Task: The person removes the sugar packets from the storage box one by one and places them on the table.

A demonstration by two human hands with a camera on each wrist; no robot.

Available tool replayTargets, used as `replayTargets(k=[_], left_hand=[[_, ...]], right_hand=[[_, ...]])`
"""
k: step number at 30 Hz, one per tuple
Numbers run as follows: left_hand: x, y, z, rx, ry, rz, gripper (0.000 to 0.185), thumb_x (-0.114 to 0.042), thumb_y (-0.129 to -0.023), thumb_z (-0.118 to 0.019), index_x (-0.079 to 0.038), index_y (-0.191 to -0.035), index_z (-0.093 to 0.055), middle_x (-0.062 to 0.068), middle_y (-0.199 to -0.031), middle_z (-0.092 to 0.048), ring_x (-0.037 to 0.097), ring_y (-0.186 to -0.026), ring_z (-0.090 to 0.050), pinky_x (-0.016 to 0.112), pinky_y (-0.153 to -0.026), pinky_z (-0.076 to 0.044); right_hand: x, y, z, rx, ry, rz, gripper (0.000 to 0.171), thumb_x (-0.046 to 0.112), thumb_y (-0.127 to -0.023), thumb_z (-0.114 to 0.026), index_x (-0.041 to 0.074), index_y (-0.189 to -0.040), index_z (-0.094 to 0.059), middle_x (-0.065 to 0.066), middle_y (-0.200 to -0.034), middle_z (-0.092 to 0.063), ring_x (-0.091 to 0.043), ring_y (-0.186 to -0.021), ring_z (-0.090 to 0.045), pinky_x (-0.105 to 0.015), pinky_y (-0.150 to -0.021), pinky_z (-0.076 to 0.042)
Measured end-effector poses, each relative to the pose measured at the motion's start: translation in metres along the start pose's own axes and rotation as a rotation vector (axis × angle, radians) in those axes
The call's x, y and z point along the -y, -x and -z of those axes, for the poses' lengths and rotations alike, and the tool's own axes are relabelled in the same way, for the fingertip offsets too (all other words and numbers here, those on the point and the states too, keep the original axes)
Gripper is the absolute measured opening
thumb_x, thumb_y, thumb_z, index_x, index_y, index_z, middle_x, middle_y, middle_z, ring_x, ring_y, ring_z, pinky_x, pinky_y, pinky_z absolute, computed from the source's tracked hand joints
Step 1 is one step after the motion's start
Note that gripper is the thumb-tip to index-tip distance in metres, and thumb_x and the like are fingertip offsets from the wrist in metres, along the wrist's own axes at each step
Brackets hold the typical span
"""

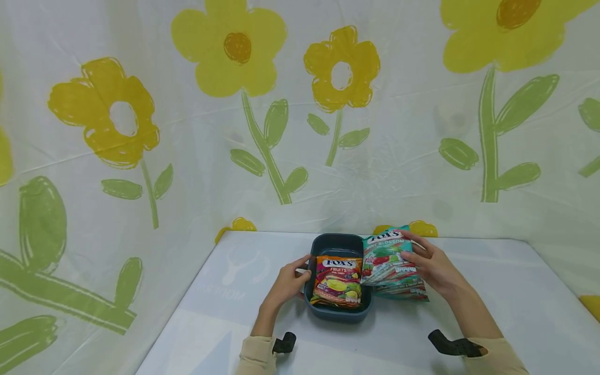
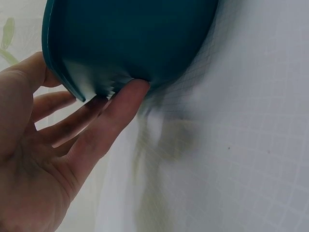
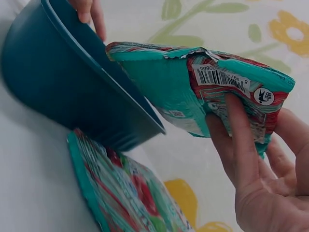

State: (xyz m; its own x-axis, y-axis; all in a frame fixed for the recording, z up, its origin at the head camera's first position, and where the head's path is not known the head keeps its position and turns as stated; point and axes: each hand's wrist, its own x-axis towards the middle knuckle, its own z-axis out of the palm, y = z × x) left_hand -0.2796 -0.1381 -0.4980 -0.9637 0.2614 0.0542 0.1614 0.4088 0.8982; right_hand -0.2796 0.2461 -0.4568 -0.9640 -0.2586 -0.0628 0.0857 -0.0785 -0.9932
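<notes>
A dark blue-green plastic tub [image 1: 338, 315] stands on the table, with an orange-and-purple bag of Fox's Fruits candy [image 1: 337, 281] lying inside. My left hand [image 1: 287, 281] grips the tub's left side at the rim; in the left wrist view the thumb [image 2: 128, 99] lies against its outer wall. With fingers and thumb around its right part, my right hand [image 1: 436, 266] holds a teal-and-red bag of Fox's Mint Blossom candy [image 3: 154, 72] raised at the tub's right rim. A second teal candy bag [image 1: 412, 291] lies below it on the table, beside the tub.
The white table [image 1: 225, 323] extends to both sides of the tub. Behind it hangs a pale curtain [image 1: 398, 172] with yellow flowers and green leaves. Black straps [image 1: 450, 344] sit on both wrists over beige sleeves.
</notes>
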Motion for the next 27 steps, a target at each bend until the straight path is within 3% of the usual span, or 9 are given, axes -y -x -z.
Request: replayTargets(k=[17,27], left_hand=[[-0.001,0.001,-0.001,0.0,-0.005,0.01,0.052,-0.02,-0.098,-0.055,-0.012,-0.148,-0.044,0.022,-0.13,-0.057,0.019,-0.09,-0.064,0.035,-0.053,-0.061],[0.0,-0.001,-0.002,-0.003,-0.011,0.024,0.052,-0.018,-0.098,-0.054,-0.013,-0.149,-0.044,0.02,-0.13,-0.057,0.019,-0.09,-0.064,0.033,-0.053,-0.061]], right_hand=[[-0.009,0.027,0.034,0.021,-0.128,0.055,0.061,0.011,-0.101,-0.051,0.026,-0.155,-0.027,0.018,-0.127,-0.056,-0.005,-0.106,-0.061,-0.023,-0.088,-0.059],[-0.019,0.038,0.044,-0.004,-0.138,0.056,0.061,0.011,-0.102,-0.05,0.027,-0.155,-0.027,0.018,-0.127,-0.054,-0.004,-0.104,-0.062,-0.023,-0.088,-0.059]])
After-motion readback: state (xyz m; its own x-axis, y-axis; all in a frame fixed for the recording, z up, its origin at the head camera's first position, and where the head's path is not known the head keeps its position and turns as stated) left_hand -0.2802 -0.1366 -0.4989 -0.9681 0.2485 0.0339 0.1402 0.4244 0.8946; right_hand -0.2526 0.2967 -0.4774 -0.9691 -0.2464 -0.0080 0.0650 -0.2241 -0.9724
